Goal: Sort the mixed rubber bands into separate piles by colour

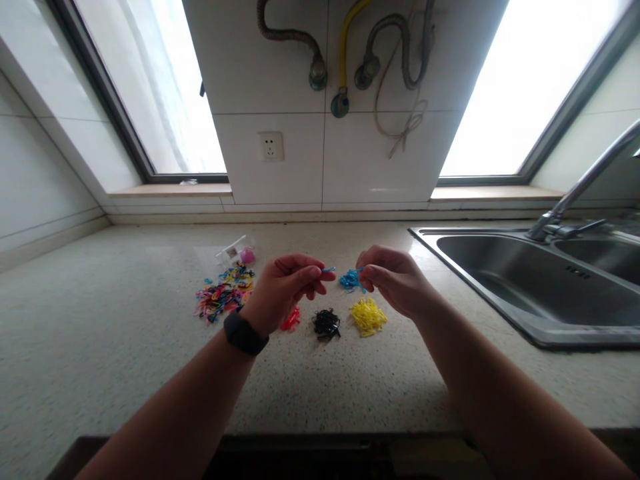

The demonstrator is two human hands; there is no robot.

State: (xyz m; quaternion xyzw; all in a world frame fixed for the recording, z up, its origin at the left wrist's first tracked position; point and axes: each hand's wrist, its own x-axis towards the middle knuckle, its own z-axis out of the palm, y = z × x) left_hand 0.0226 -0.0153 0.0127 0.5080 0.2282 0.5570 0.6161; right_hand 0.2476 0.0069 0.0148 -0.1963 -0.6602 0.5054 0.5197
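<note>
Small rubber bands lie in piles on the speckled counter [320,393]. My left hand [295,277] pinches a blue rubber band [329,269] between thumb and forefinger, above the counter. Just right of it, my right hand [387,277] has thumb and forefinger closed on a bit of blue rubber band [361,269], beside the blue pile [350,281]. Nearer to me are a black pile [327,324], a yellow pile [369,317] and a red pile [291,319], the red one partly hidden by my left hand. A mixed-colour heap [223,297] sits left of that hand.
A clear plastic bag [234,250] with a pink round item [247,255] lies behind the mixed heap. On the right is a steel sink [500,280] with a faucet [575,193]. A tiled wall with a socket [271,146] rises behind the counter.
</note>
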